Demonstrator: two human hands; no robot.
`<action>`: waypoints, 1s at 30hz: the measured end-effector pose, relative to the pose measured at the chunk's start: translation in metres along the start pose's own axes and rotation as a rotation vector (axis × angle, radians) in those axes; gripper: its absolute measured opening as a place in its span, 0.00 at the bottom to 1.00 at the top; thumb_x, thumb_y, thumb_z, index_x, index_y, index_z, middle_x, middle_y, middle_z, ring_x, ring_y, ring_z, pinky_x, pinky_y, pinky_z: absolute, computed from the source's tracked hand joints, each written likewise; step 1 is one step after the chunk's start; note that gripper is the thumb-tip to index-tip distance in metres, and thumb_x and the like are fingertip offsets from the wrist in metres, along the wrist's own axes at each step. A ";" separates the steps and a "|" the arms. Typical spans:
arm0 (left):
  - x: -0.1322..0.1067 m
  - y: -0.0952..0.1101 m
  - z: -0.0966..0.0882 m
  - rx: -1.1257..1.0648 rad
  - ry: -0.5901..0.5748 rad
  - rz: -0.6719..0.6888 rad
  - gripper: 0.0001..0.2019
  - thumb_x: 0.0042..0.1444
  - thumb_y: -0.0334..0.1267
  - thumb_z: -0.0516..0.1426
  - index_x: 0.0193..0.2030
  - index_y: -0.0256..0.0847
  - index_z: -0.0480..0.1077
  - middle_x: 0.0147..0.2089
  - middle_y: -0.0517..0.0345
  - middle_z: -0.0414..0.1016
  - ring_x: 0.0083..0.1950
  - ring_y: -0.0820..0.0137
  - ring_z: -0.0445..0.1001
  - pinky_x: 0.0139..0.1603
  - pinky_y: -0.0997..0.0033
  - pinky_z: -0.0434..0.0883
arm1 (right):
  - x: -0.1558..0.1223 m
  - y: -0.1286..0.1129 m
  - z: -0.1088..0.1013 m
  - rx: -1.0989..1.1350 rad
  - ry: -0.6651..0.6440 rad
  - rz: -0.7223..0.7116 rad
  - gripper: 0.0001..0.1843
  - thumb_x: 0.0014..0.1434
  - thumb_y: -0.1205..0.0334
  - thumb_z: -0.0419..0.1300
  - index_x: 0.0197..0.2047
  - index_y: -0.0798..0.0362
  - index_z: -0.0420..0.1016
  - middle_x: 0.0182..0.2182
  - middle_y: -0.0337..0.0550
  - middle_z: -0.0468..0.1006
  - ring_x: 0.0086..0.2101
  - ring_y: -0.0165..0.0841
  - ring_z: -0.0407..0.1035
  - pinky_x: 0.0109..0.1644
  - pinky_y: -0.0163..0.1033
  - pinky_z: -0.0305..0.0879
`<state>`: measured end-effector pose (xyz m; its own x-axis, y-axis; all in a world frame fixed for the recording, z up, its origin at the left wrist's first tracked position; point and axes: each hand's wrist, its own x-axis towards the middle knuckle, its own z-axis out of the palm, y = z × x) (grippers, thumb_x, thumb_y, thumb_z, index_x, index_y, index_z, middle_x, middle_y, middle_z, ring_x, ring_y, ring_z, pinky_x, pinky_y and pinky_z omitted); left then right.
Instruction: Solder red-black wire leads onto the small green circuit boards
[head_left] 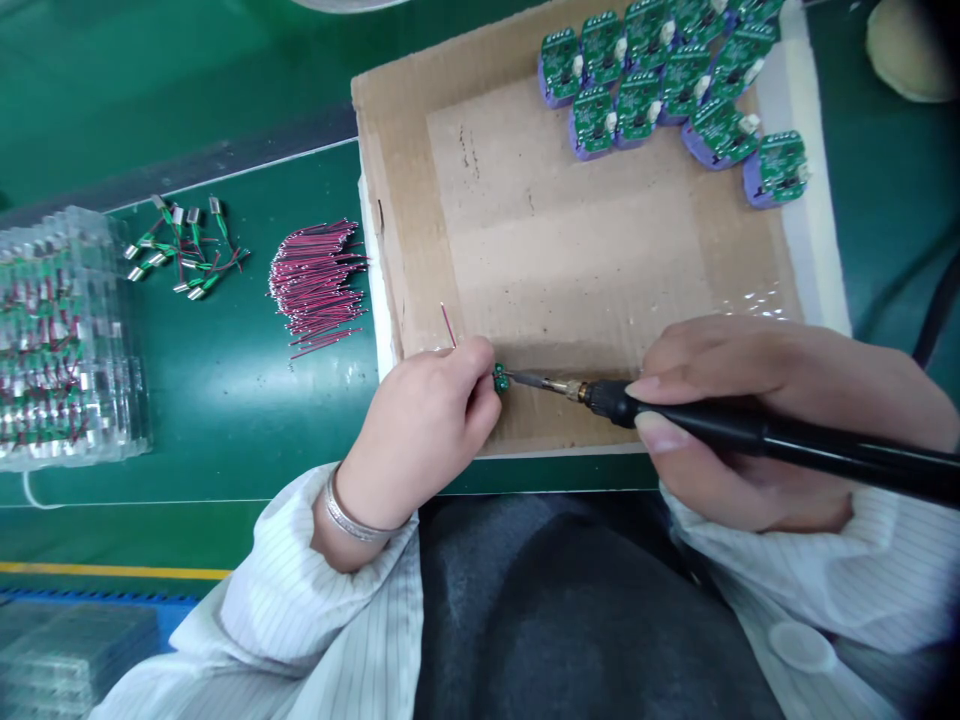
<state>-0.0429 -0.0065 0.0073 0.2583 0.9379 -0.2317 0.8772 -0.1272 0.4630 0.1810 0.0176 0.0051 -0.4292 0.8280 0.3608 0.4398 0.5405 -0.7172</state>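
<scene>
My left hand [431, 400] is closed in a pinch on a tiny green circuit board [501, 378], most of it hidden by the fingers. A thin red wire [448, 325] sticks up from behind the same hand. My right hand [757, 420] grips the black handle of a soldering iron [697, 420], held nearly level. Its tip touches or almost touches the small board; I cannot tell which. Both hands are over the near edge of a cardboard sheet [570, 240].
Several green boards on purple bases [592, 120] stand at the cardboard's far right. Left of it lie a pile of red and black wires [319, 285] and several small wired metal parts [195, 250]. Stacked clear trays [75, 340] stand far left. A dark cable [937, 310] runs at right.
</scene>
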 end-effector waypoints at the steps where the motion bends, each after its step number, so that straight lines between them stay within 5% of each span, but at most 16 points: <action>1: 0.000 0.000 0.000 0.003 0.000 -0.001 0.04 0.59 0.32 0.51 0.34 0.40 0.66 0.23 0.63 0.65 0.24 0.73 0.65 0.27 0.73 0.57 | 0.002 0.001 -0.001 -0.001 -0.038 -0.027 0.08 0.52 0.64 0.59 0.37 0.42 0.69 0.26 0.39 0.78 0.29 0.40 0.77 0.29 0.47 0.76; 4: 0.001 0.000 0.000 0.013 -0.003 -0.002 0.04 0.59 0.32 0.51 0.34 0.40 0.66 0.24 0.63 0.66 0.25 0.72 0.65 0.27 0.72 0.57 | 0.005 0.002 -0.005 -0.036 -0.123 -0.068 0.10 0.52 0.65 0.61 0.38 0.43 0.69 0.28 0.39 0.80 0.31 0.39 0.78 0.30 0.44 0.77; 14: 0.002 0.001 -0.001 0.022 -0.026 -0.015 0.05 0.58 0.32 0.51 0.34 0.40 0.66 0.24 0.63 0.66 0.25 0.72 0.65 0.27 0.71 0.57 | 0.004 -0.006 -0.003 -0.088 -0.086 -0.031 0.10 0.51 0.66 0.59 0.36 0.42 0.68 0.26 0.39 0.79 0.30 0.40 0.77 0.29 0.46 0.76; 20: 0.004 0.002 -0.001 0.030 -0.041 -0.021 0.05 0.58 0.32 0.50 0.33 0.40 0.65 0.24 0.62 0.66 0.26 0.71 0.65 0.28 0.70 0.56 | 0.003 -0.005 0.004 -0.099 0.039 -0.047 0.07 0.52 0.65 0.57 0.34 0.41 0.69 0.24 0.38 0.77 0.28 0.37 0.76 0.32 0.45 0.75; 26: 0.005 0.002 -0.003 0.019 -0.062 -0.032 0.04 0.58 0.32 0.51 0.32 0.40 0.64 0.24 0.63 0.65 0.26 0.72 0.64 0.27 0.71 0.55 | 0.005 0.000 -0.004 -0.082 -0.049 -0.226 0.06 0.52 0.66 0.62 0.34 0.47 0.71 0.24 0.38 0.75 0.27 0.32 0.74 0.33 0.39 0.73; 30: 0.005 0.001 -0.004 0.008 -0.067 -0.033 0.04 0.57 0.32 0.51 0.31 0.40 0.63 0.23 0.64 0.64 0.25 0.73 0.63 0.27 0.72 0.54 | -0.007 0.005 -0.002 0.018 -0.047 0.001 0.07 0.59 0.55 0.57 0.34 0.46 0.74 0.27 0.41 0.76 0.32 0.33 0.74 0.39 0.43 0.74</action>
<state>-0.0420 -0.0008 0.0102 0.2553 0.9178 -0.3041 0.8889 -0.0991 0.4472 0.1875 0.0148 0.0000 -0.4656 0.8203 0.3320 0.4260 0.5366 -0.7284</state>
